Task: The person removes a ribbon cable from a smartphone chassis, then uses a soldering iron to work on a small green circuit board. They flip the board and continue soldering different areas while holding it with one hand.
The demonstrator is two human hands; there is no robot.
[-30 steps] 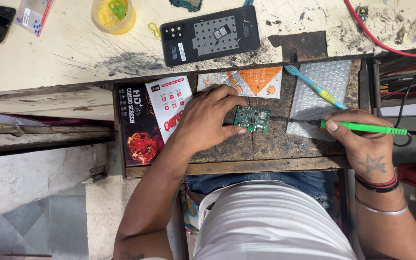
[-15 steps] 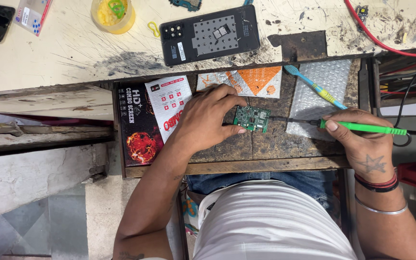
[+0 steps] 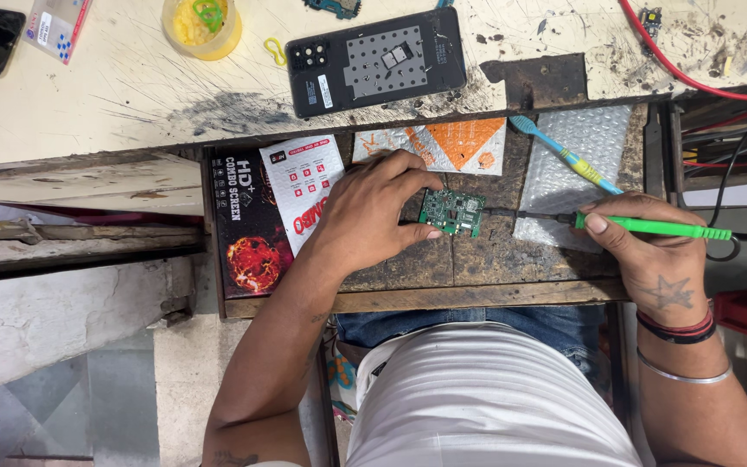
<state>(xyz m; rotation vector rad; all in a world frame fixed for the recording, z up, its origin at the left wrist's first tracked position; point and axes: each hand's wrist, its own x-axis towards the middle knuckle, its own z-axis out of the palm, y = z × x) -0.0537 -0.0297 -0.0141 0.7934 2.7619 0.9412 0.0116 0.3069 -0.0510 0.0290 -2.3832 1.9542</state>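
Nearest the person's lap, the pull-out wooden shelf (image 3: 477, 294) carried the work. At its middle lay the small green circuit board (image 3: 452, 212), the landmark here. The left hand (image 3: 372, 216) pressed on the board's left side, its grip closed on the edge with thumb below and fingers above. To the board's right, the right hand (image 3: 650, 246) had its grip clamped on the green-handled soldering iron (image 3: 654, 227), whose dark tip reached the board's right edge; whether it truly touched is hard to tell.

Left of the board, partly under the left hand, lay a black printed box (image 3: 244, 225) and a white packet (image 3: 304, 182). Behind the board sat an orange-and-white pouch (image 3: 456, 143), and to its right a toothbrush (image 3: 564, 154) on bubble wrap (image 3: 581, 138).

Farther behind the board, the scratched bench (image 3: 88, 104) held an opened phone (image 3: 378, 60), a yellow cup (image 3: 202, 26) and a red wire (image 3: 676, 73).

A likely risk: the tip could slip off the edge, since the board is held on one side only, and scorch the fingers or bubble wrap.
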